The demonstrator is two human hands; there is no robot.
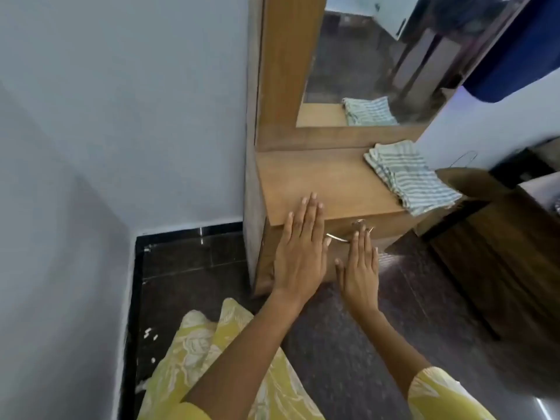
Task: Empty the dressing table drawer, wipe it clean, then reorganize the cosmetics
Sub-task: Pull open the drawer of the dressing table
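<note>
I hold both hands flat and empty, left hand [298, 250] and right hand [360, 266], before the shut drawer [306, 237], its handle [338, 237] untouched; striped cloth [412, 177] waits far right on the bench [318, 180] for wiping.

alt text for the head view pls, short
Both hands reach flat and empty toward the closed drawer front of a wooden dressing table: left hand, right hand near its metal handle. A folded striped cloth lies on top.
</note>
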